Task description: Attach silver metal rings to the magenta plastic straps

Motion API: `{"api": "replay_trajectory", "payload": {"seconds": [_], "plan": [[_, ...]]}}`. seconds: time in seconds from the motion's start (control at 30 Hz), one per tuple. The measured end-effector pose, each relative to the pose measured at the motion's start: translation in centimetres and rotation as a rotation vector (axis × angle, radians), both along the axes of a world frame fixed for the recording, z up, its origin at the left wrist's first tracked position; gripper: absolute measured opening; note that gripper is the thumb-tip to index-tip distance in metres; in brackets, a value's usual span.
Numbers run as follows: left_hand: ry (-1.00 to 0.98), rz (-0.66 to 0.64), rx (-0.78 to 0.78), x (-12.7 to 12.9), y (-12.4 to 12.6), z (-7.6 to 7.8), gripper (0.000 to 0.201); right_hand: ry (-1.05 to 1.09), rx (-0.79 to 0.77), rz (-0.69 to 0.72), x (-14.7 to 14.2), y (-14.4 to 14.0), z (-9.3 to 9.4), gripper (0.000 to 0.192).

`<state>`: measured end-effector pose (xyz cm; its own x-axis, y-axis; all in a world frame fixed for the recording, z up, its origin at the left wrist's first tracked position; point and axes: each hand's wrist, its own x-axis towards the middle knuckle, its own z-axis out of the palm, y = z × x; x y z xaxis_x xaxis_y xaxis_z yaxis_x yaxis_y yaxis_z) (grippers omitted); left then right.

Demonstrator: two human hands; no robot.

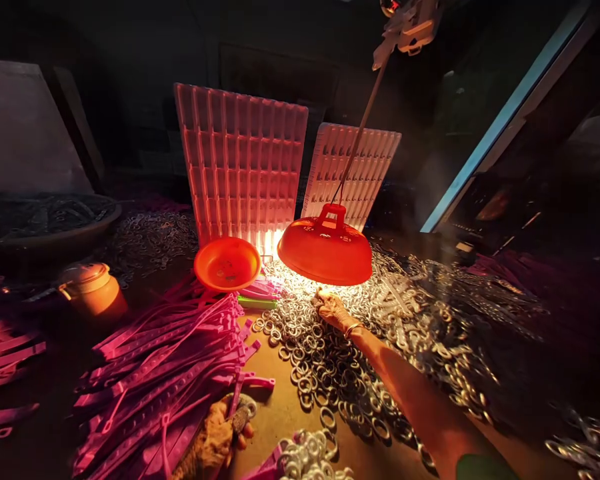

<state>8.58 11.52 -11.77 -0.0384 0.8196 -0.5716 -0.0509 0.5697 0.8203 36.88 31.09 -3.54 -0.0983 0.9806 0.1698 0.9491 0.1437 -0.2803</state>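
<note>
Near the bottom edge, my left hand (pixel 219 433) is closed around a pink plastic strap (pixel 238 390). A pale ring (pixel 249 404) shows at its fingertips, and a finger wears a cloth-like wrapping. Beside that hand spreads a heap of pink straps (pixel 165 367). My right hand (pixel 334 311), with a bangle at the wrist, reaches onto a pile of pale rings (pixel 325 363) under the red lamp shade (pixel 325 250). Its fingers are pinched together at the pile, and what they hold is too small to make out.
A red bowl (pixel 227 265) stands behind the straps, with an orange-lit lidded jug (pixel 94 290) to its left. Two compartmented panels (pixel 245 160) stand upright behind. At far left is a wide basin (pixel 55 230). A pole suspends the lamp. More rings lie front centre (pixel 310 457).
</note>
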Motion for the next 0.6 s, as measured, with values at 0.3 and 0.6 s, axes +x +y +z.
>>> {"api": "replay_trajectory", "payload": {"seconds": [0.3, 0.6], "plan": [[-0.059, 0.028, 0.022, 0.1, 0.0, 1.7, 0.032, 0.084, 0.128, -0.186, 2.2, -2.0, 0.4, 0.026], [-0.035, 0.002, 0.064, -0.7, 0.0, -2.2, 0.035, 0.022, 0.059, -0.252, -0.1, 4.0, 0.7, 0.020]]}}
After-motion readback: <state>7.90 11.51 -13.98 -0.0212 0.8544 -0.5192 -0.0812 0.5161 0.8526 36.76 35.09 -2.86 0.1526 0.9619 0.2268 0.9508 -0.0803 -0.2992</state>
